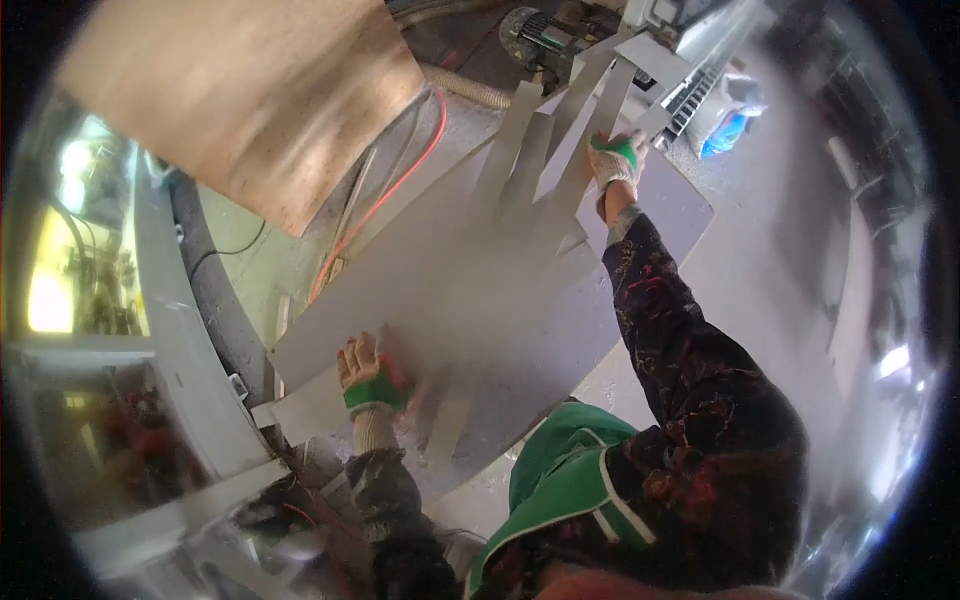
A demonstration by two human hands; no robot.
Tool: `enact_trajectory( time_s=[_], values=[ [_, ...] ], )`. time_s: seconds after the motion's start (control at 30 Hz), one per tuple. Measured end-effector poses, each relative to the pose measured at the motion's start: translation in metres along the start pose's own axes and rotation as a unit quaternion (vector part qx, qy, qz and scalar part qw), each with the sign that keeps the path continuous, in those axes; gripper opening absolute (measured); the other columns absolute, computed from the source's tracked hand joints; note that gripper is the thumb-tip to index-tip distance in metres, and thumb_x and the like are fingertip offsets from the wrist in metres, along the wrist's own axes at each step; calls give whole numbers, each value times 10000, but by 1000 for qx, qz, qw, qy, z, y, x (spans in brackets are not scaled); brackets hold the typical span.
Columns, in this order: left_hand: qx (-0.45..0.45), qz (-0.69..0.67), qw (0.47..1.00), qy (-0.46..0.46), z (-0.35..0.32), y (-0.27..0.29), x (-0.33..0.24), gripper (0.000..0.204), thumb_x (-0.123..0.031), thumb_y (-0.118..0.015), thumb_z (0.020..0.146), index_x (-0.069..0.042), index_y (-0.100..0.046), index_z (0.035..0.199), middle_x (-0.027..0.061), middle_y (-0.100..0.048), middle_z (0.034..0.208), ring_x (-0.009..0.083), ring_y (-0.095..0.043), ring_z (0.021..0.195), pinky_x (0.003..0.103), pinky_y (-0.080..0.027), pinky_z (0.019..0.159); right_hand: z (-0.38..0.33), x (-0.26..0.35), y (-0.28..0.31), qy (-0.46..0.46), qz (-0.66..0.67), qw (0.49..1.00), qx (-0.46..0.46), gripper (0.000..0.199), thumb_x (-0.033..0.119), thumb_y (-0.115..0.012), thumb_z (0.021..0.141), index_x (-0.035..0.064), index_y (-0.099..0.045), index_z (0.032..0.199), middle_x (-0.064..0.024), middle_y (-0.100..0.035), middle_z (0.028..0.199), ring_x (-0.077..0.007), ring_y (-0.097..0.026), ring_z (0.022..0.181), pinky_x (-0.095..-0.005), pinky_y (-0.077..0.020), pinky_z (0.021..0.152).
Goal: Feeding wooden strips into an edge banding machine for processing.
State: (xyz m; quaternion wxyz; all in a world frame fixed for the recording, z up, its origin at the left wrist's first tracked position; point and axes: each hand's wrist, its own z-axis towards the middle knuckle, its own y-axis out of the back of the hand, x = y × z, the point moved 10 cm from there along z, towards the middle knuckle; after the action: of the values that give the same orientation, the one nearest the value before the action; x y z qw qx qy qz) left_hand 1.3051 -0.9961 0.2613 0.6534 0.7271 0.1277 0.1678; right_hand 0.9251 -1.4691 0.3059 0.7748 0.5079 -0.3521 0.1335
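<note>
Both my hands wear cream knit gloves with green patches. At the lower left my left hand (370,378) lies over a long grey strip at the edge of a wide grey board (430,290), its fingers stretched out. Farther off, my right hand (616,160) has its fingers bent around the edge of a narrow grey strip (608,105). Beside that, several more long flat strips (512,140) lie fanned out across the board's far end. The middle of the picture is blurred, so the strips' near ends are hard to make out.
A large brown panel (270,100) stands at the far left. An orange hose (390,190) runs past the board's left side. A motor (550,35) and a machine with a slotted rail (697,95) are at the back, near a white and blue bag (725,125).
</note>
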Motion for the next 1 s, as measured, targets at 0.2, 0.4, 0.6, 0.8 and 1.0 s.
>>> enact_trajectory(
  time_s=[0.2,0.4,0.6,0.8,1.0],
  values=[
    [-97,9,992,-83,-53,-22,-20,457,-262,-506,993,-65,-580,1399,208,-578,1344,421,-520,1310,590,-359,1157,-53,-38,-89,105,415,853,300,684,369,-859,803,22,-558,1308,-89,-632,999,-280,-656,952,-413,-550,801],
    [4,-27,999,-30,-100,-20,1,532,-287,-560,955,-59,-557,1436,212,-565,1362,420,-503,1330,594,-370,1150,-135,-66,-56,-194,550,759,290,379,293,-815,872,60,-604,1084,-59,-646,911,-228,-641,769,-396,-521,646],
    [-20,-36,995,-88,-101,-4,-26,911,-501,-763,732,-114,-475,1504,185,-562,1380,414,-509,1322,582,-379,1135,-71,-177,-8,-200,674,684,195,314,291,-671,994,90,-618,1229,-91,-697,1112,-281,-675,1036,-478,-538,938],
    [-93,65,990,-85,-102,-54,-15,905,-552,-767,734,-116,-502,1481,188,-580,1354,414,-521,1309,583,-402,1100,4,-112,136,-167,747,620,172,354,295,-718,964,72,-677,1236,-114,-724,1237,-283,-672,1163,-453,-510,1066],
    [146,-48,987,45,-67,-11,-64,945,-603,-740,760,-108,-465,1516,204,-521,1447,431,-494,1336,576,-372,1130,-137,-46,153,-107,766,582,251,280,228,-727,961,113,-684,1213,-35,-714,1180,-218,-673,1043,-406,-545,956]
  ],
)
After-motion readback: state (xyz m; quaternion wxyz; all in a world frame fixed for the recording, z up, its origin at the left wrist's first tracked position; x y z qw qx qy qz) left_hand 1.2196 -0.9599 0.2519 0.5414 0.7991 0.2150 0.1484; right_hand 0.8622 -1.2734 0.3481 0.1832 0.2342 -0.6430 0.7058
